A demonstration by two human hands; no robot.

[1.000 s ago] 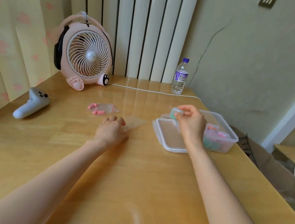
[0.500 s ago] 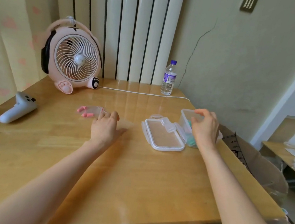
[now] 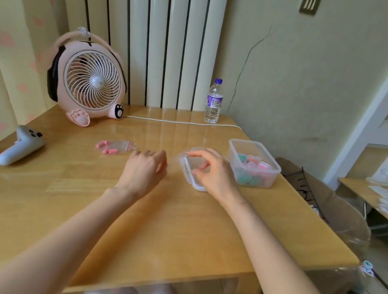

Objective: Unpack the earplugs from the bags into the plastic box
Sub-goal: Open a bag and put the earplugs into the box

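On the wooden table (image 3: 177,224), the right hand (image 3: 211,174) hangs loose and empty over the box lid (image 3: 195,185). The left hand (image 3: 145,170) rests curled; I cannot tell if it holds anything.

2 bare hands at a wooden table (image 3: 176,231), beside an open plastic box (image 3: 271,180).

The right hand (image 3: 211,174) hovers with loosely spread fingers over the box lid (image 3: 196,186), which lies flat just left of the box of pink and green earplugs (image 3: 248,163). The left hand (image 3: 145,172) rests knuckles-up, fingers curled down; what it holds is unclear. A clear bag of pink earplugs (image 3: 115,147) lies near it. Behind stand a pink fan (image 3: 88,82) and a water bottle (image 3: 213,102).
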